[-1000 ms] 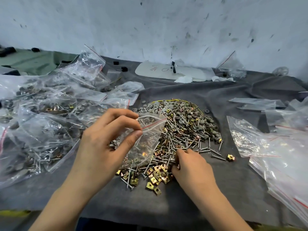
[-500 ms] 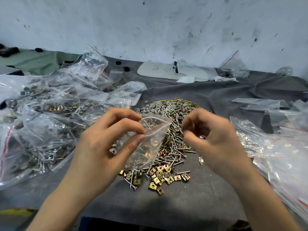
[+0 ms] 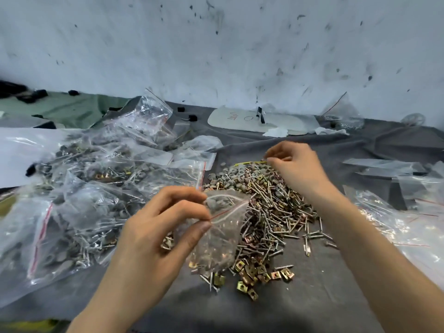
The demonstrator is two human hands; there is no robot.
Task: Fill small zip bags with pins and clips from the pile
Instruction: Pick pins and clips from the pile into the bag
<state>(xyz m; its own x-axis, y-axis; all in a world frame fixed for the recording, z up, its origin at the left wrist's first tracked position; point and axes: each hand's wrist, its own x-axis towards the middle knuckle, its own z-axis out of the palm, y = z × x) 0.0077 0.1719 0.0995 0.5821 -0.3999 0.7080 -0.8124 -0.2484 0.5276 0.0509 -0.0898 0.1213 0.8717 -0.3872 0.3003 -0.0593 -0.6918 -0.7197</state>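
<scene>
My left hand (image 3: 156, 231) pinches the red-lined mouth of a small clear zip bag (image 3: 218, 234) and holds it open above the near side of the pile. A few metal pieces lie inside the bag. The pile (image 3: 269, 212) of silver pins, brass clips and grey washers spreads over the grey cloth (image 3: 312, 296). My right hand (image 3: 295, 169) reaches to the pile's far edge, fingers curled down among the grey washers; what it holds, if anything, is hidden.
Several filled zip bags (image 3: 84, 188) heap up on the left. Empty clear bags (image 3: 403, 212) lie on the right. A white flat panel (image 3: 240, 118) rests at the back by the stained wall. Loose brass clips (image 3: 252, 277) sit near the front.
My right hand has moved from the near edge of the pile, up past the bag's mouth, to the pile's far edge. My left hand keeps the bag in place.
</scene>
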